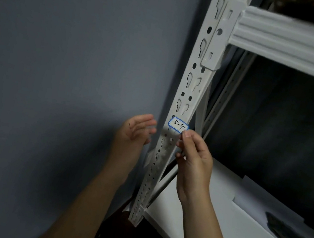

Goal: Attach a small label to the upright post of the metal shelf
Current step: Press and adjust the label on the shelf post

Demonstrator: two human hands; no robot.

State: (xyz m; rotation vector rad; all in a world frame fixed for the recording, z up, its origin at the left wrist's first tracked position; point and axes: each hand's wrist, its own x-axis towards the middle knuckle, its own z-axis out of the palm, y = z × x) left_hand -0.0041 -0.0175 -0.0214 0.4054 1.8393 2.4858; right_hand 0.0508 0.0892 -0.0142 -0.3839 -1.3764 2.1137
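The right hand point(193, 156) pinches a blue-bordered label point(178, 125) just above its fingertips, against the white slotted post point(195, 79); the left hand point(135, 131) hovers spread, leftward.

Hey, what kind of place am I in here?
Probably a storeroom or stockroom. A white metal shelf post with keyhole slots stands against a plain grey wall, and a handwritten label reading like a location code sits on it.
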